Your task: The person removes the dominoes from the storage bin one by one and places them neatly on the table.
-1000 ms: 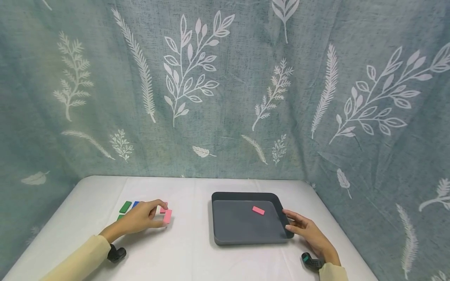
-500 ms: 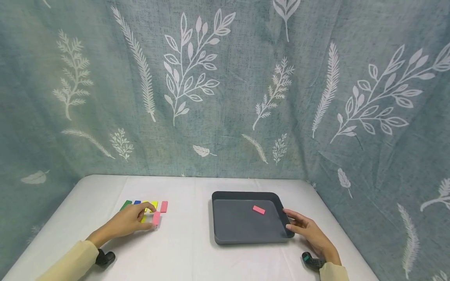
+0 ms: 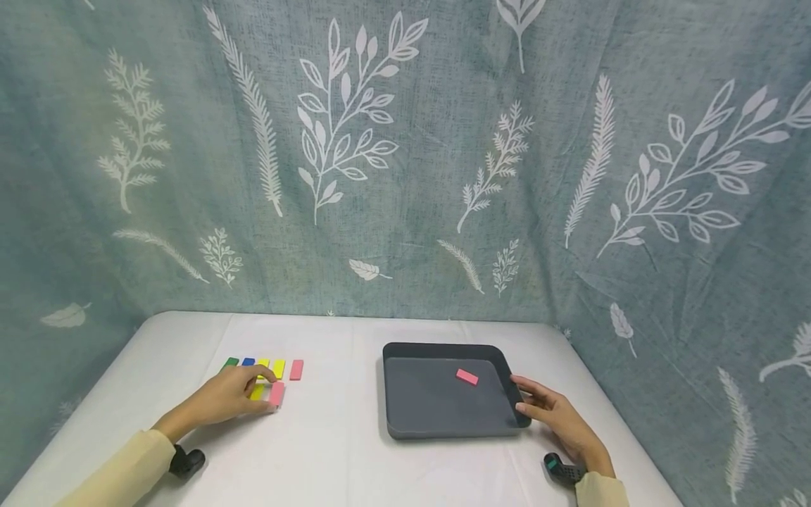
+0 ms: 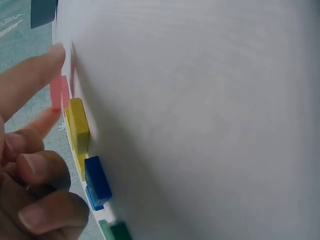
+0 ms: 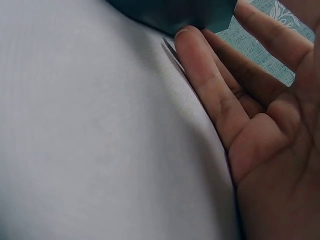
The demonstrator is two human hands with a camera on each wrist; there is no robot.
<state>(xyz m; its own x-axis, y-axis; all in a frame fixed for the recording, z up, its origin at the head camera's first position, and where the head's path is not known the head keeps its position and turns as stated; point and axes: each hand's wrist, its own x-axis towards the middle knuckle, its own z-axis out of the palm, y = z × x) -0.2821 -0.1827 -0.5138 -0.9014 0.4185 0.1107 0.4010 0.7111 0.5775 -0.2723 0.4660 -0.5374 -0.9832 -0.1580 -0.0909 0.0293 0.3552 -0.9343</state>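
In the head view my left hand (image 3: 218,403) pinches a small pink rectangular block (image 3: 277,394) between thumb and a finger, low over the white table. Beside it sit several yellow blocks (image 3: 279,369), one partly behind the fingers. Blue blocks (image 4: 97,179) and green blocks (image 4: 120,231) show under the hand in the left wrist view. Another pink block (image 3: 296,370) lies at the right end of the far row. My right hand (image 3: 560,422) touches the right wall of a dark grey tray (image 3: 418,415) with extended fingers. One pink block (image 3: 467,377) lies inside that tray.
A white cloth (image 3: 342,458) covers the table, and a green leaf-patterned curtain (image 3: 405,176) hangs behind and at both sides. Each wrist wears a black device, such as the left wrist device (image 3: 187,462).
My left hand has moved left with the pink block, from beside the far pink block to the front of the yellow ones, uncovering yellow blocks. The right hand and tray stay put.
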